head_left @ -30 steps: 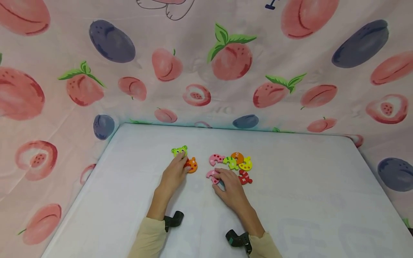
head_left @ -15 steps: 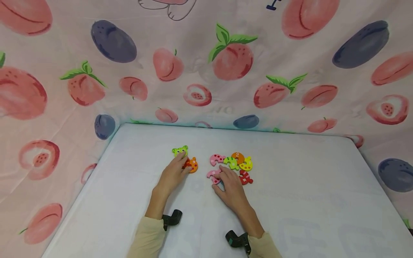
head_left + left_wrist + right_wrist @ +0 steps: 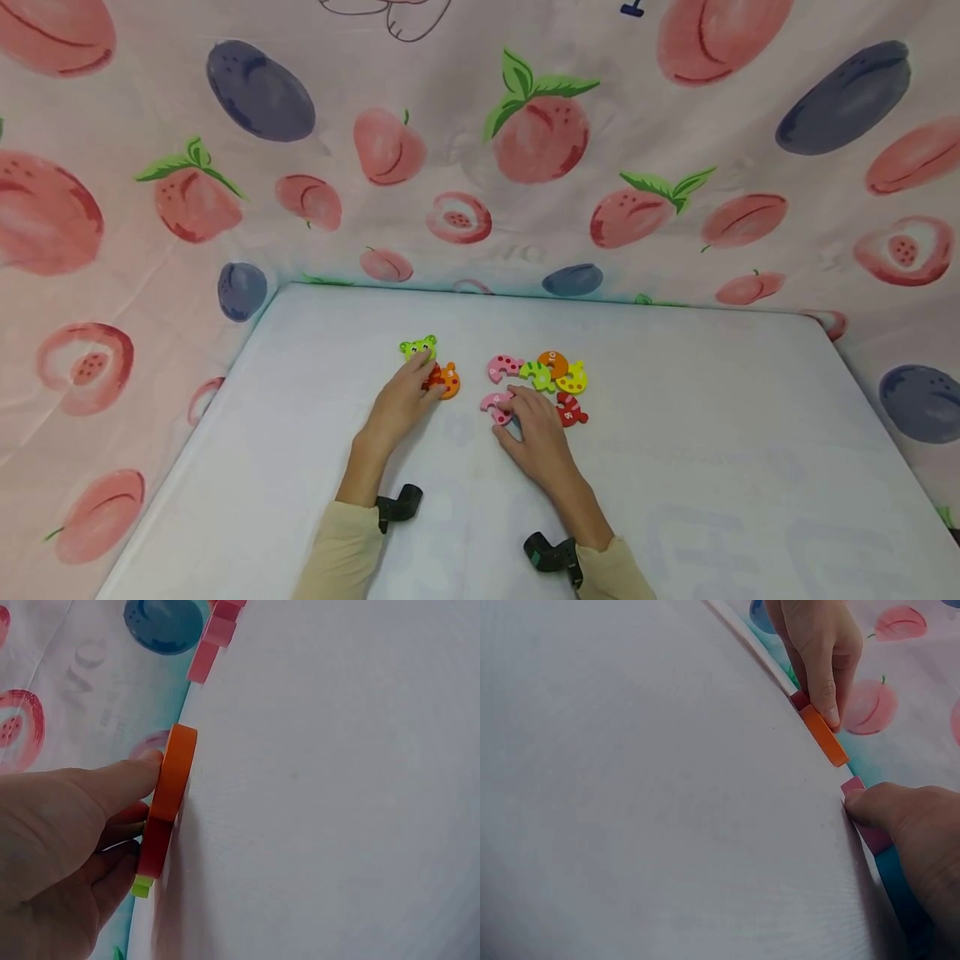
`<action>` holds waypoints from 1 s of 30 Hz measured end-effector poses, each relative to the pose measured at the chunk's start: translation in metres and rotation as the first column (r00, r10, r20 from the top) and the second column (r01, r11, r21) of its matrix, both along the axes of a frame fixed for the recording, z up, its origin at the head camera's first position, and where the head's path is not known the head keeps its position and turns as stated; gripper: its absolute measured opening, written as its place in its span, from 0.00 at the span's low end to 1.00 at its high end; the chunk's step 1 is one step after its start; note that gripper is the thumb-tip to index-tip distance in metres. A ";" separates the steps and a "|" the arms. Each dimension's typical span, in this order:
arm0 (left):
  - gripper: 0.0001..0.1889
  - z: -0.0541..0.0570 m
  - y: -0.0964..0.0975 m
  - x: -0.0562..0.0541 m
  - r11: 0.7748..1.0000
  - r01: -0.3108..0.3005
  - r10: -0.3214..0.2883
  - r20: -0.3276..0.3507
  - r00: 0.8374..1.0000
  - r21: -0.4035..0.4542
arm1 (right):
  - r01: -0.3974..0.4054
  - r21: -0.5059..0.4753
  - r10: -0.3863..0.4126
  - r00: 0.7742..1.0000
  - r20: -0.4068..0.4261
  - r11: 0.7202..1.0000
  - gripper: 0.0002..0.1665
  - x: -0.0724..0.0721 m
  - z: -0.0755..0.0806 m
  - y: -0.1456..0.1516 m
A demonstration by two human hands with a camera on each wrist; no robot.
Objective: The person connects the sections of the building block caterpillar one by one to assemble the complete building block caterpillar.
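Note:
My left hand (image 3: pixel 401 404) rests fingertips on a row of flat animal puzzle pieces: a green head piece (image 3: pixel 418 346), a red piece (image 3: pixel 155 851) and an orange spotted piece (image 3: pixel 448 381). In the left wrist view the thumb presses the orange piece, with the other fingers over the red one. My right hand (image 3: pixel 536 433) arches over a pink spotted puzzle piece (image 3: pixel 492 406) and a blue piece (image 3: pixel 900 892); its thumb and index finger pinch the pink one. Most of the blue piece is hidden under the hand.
Beyond the right hand lie a pink piece (image 3: pixel 504 367), a green striped piece (image 3: pixel 537 376), an orange piece (image 3: pixel 553 362) and a yellow piece (image 3: pixel 573 379). A red striped piece (image 3: pixel 571 409) is at its right. The white table (image 3: pixel 712 467) meets a fruit-print cloth (image 3: pixel 450 150) behind.
Almost nothing differs. The left wrist has shifted slightly left, its fingers staying on the same pieces; the right hand's index finger has straightened a little. The puzzle pieces keep their places.

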State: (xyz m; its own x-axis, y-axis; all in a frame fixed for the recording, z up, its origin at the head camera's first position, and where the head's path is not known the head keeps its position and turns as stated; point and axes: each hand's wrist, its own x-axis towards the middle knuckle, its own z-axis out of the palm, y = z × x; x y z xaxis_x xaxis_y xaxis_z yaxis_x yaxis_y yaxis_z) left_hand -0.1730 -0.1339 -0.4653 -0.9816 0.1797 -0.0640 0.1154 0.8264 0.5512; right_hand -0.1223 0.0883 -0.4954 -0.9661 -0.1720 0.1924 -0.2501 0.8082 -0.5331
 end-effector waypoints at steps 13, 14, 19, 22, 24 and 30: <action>0.32 0.001 -0.001 0.000 1.000 -0.003 0.003 -0.015 1.000 0.025 | 0.006 -0.017 -0.006 1.000 -0.013 1.000 0.26 -0.001 0.000 -0.001; 0.32 0.000 -0.001 0.000 1.000 -0.003 0.003 -0.014 1.000 0.025 | 0.005 -0.015 -0.006 1.000 -0.012 1.000 0.27 -0.001 0.000 -0.001; 0.32 -0.001 -0.002 -0.001 0.999 -0.006 0.006 -0.010 1.000 0.031 | 0.006 -0.008 -0.006 1.000 -0.001 1.000 0.28 -0.001 0.001 -0.001; 0.32 -0.003 -0.003 -0.002 0.999 -0.008 0.008 -0.013 1.000 0.038 | 0.008 -0.012 -0.008 1.000 0.004 1.000 0.29 -0.001 0.000 -0.002; 0.32 -0.004 -0.003 -0.002 0.999 -0.008 0.008 -0.013 1.000 0.041 | 0.012 -0.018 -0.012 1.000 0.006 1.000 0.29 -0.001 0.000 -0.002; 0.32 -0.005 -0.002 -0.002 0.999 -0.003 0.004 -0.024 1.000 0.040 | 0.036 -0.077 -0.036 0.999 0.000 0.996 0.32 -0.001 -0.002 -0.002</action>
State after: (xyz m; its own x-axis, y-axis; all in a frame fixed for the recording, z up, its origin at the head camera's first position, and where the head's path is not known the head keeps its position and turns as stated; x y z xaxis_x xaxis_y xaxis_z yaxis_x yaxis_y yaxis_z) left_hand -0.1749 -0.1361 -0.4700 -0.9834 0.1782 -0.0328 0.1264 0.8042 0.5808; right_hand -0.1232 0.0859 -0.4970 -0.9712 -0.1214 0.2052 -0.2222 0.7734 -0.5937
